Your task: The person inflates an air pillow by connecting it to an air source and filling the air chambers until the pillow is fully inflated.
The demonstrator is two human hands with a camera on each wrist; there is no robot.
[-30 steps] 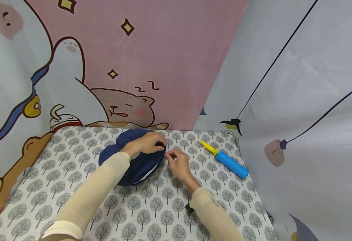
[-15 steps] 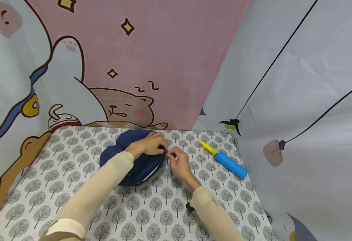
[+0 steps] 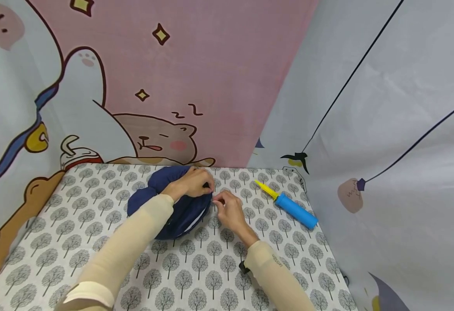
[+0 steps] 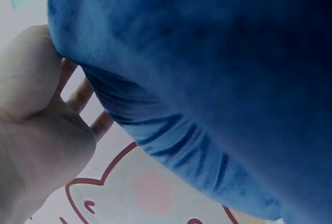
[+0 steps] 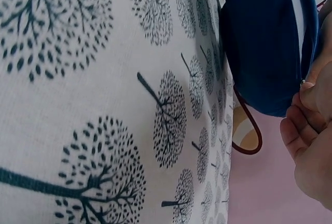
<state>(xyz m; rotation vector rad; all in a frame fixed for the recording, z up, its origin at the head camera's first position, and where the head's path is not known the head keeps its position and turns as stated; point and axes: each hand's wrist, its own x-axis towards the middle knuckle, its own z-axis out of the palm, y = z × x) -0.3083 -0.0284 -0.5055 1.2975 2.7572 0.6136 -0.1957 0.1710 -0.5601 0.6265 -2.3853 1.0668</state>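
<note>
A navy plush neck pillow [image 3: 141, 201] lies on the table left of centre in the head view, its two rounded lobes toward the back left. Along its near right side runs a zipper slit, where a white strip [image 5: 296, 11] shows. My left hand [image 3: 192, 183] reaches across the top and grips the pillow's right end; in the left wrist view, fingers show behind the blue plush [image 4: 176, 47]. Just below it, my right hand [image 3: 230, 212] pinches the small zipper pull [image 5: 303, 83] at the end of the slit, mostly covered by thumb and fingertips.
To the right lies a blue hand pump [image 3: 296, 211] with a yellow nozzle [image 3: 266, 189]. A tree-print cloth [image 3: 184, 278] covers the table. Cartoon-printed drapes [image 3: 227, 77] rise right behind the table and along its sides.
Both hands stay at the pillow's right end, shifting only slightly. The view has drifted a little; the pump lies as before.
</note>
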